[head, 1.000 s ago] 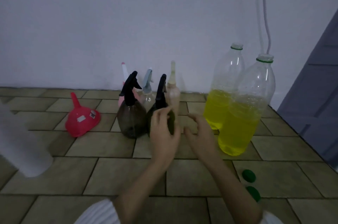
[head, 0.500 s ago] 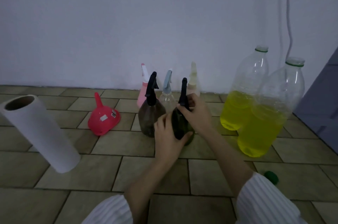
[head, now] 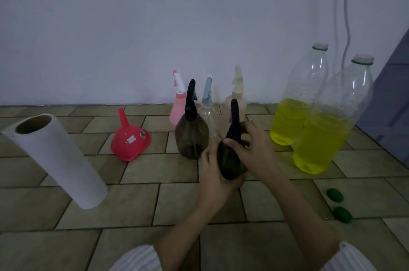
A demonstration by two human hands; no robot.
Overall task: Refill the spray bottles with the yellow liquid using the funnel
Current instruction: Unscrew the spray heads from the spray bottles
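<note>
Holding dark spray bottle (head: 230, 160), two-handed.

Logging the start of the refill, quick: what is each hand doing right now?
Left hand: closed around the body of the dark spray bottle.
Right hand: closed on that bottle's black spray head.

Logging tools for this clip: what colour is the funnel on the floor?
Red-pink funnel, seen best in the head view.
</note>
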